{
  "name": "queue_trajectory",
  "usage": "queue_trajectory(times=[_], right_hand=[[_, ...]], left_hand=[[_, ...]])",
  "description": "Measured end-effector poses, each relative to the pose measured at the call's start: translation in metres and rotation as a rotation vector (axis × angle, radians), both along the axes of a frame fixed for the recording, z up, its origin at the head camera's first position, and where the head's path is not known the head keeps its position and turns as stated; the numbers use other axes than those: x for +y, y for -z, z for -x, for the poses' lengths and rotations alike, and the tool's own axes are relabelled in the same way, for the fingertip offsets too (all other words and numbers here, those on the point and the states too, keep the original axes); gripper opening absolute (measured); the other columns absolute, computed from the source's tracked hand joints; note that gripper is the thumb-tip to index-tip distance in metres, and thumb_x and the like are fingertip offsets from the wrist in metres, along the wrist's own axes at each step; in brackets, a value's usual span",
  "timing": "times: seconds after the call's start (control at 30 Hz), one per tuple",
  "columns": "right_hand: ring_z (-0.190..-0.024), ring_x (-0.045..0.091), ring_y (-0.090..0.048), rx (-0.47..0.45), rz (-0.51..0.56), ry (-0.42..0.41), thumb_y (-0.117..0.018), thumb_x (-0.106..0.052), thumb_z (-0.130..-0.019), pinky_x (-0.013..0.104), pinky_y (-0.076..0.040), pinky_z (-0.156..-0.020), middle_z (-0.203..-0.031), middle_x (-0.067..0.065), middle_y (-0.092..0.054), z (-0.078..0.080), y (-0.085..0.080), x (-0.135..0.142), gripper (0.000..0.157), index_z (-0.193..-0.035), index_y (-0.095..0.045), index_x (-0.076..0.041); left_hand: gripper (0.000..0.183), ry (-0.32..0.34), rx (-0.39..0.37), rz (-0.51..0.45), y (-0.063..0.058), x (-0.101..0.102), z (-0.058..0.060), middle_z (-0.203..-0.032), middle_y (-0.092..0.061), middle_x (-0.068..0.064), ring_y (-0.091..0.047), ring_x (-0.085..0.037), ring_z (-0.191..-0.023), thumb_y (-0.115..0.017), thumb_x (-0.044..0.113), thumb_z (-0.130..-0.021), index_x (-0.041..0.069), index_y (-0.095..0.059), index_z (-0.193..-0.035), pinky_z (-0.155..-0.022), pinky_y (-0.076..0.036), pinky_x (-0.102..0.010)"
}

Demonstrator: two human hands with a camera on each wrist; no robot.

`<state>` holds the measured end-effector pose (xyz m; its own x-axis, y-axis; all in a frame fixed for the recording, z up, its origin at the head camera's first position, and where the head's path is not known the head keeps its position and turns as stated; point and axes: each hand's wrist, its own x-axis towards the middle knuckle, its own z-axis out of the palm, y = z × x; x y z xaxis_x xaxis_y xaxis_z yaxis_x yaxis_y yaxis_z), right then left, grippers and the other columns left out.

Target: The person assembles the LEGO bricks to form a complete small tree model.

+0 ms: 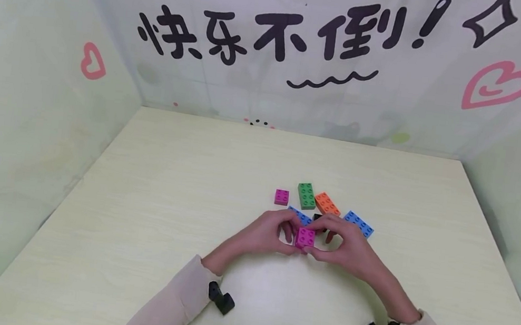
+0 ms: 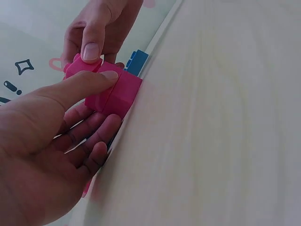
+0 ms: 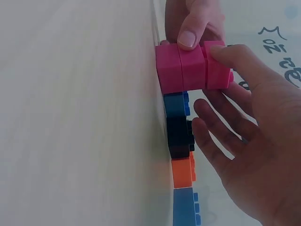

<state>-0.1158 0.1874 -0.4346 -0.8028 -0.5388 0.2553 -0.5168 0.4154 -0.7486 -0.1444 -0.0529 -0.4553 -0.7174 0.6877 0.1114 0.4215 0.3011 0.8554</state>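
Observation:
A short stack of pink toy building bricks (image 1: 305, 237) stands on the table between both hands, its studs facing up in the head view. My left hand (image 1: 271, 232) pinches the lower part of the stack, its thumb on the middle brick (image 3: 193, 70). From the other side my right hand (image 1: 349, 245) grips the top pink brick (image 3: 217, 70) with thumb and fingers. A thin gap shows between that top brick and the one under it. Behind the hands lie a blue brick (image 1: 300, 216) and a black brick (image 1: 317, 218), both partly hidden.
Farther back on the table (image 1: 183, 175) are a small pink brick (image 1: 281, 197), a green brick (image 1: 307, 196) and an orange brick (image 1: 327, 203). Another blue brick (image 1: 359, 224) lies just beyond the right hand. Printed cloth walls (image 1: 230, 90) enclose the table's back and sides.

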Motion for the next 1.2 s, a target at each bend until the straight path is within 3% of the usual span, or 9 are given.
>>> queue_trajectory(times=[0.33, 0.93, 1.2], right_hand=[[-0.084, 0.019, -0.058, 0.002, 0.022, 0.001, -0.086, -0.015, -0.076, 0.032, -0.053, -0.067, -0.102, -0.010, -0.062, 0.001, 0.004, -0.001, 0.040, -0.112, -0.069, -0.024], [-0.087, 0.020, -0.058, 0.012, 0.005, 0.013, -0.086, -0.015, -0.076, 0.033, -0.053, -0.065, -0.105, -0.007, -0.063, 0.001, 0.001, -0.004, 0.038, -0.110, -0.070, -0.020], [-0.090, 0.027, -0.058, 0.006, 0.067, 0.016, -0.085, -0.001, -0.074, 0.040, -0.053, -0.067, -0.104, 0.001, -0.066, -0.003, -0.013, -0.008, 0.043, -0.113, -0.068, -0.009]], left_hand=[[0.040, -0.049, -0.046, -0.029, 0.007, -0.001, -0.001, -0.087, -0.065, 0.005, -0.063, -0.009, -0.078, -0.087, 0.016, -0.076, 0.017, -0.063, -0.108, -0.063, -0.046, -0.023], [0.038, -0.055, -0.052, -0.038, 0.008, -0.001, 0.002, -0.089, -0.064, 0.008, -0.061, -0.008, -0.080, -0.087, 0.018, -0.076, 0.018, -0.064, -0.106, -0.065, -0.046, -0.023], [0.036, -0.054, -0.071, -0.035, 0.006, -0.001, -0.001, -0.089, -0.064, 0.006, -0.061, -0.011, -0.081, -0.086, 0.018, -0.076, 0.018, -0.062, -0.103, -0.066, -0.046, -0.023]])
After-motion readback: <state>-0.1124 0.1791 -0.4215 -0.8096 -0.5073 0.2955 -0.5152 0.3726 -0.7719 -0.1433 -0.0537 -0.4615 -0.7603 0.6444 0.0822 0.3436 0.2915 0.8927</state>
